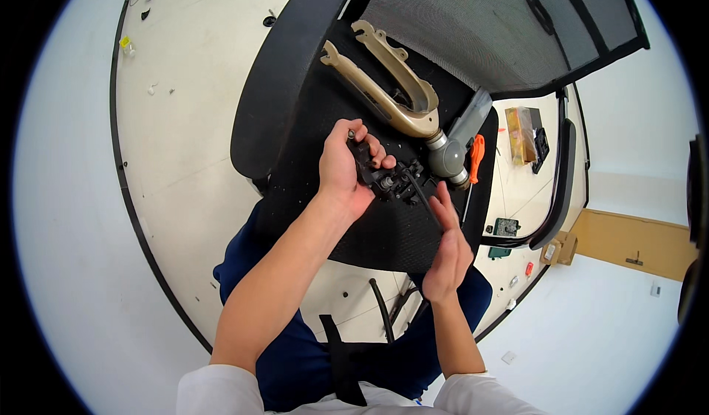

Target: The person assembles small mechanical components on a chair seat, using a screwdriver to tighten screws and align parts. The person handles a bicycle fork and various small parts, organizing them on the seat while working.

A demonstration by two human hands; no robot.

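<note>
My left hand [346, 170] is closed around a small black lever part [384, 179] that rests on the black seat of an office chair [310, 119]. A thin black cable [422, 193] runs from that part toward my right hand [447, 241], which is held edge-on with its fingers straight, just right of the part and touching or nearly touching the cable. A tan bicycle fork [384, 83] with a silver-grey tube [450, 153] lies on the seat beyond my hands.
An orange-handled tool [477, 156] lies by the fork's tube. The chair's mesh back [487, 23] rises at the top right. Small parts and a packet [521, 134] lie on the pale floor to the right. My knees in dark blue trousers [295, 341] are below the seat.
</note>
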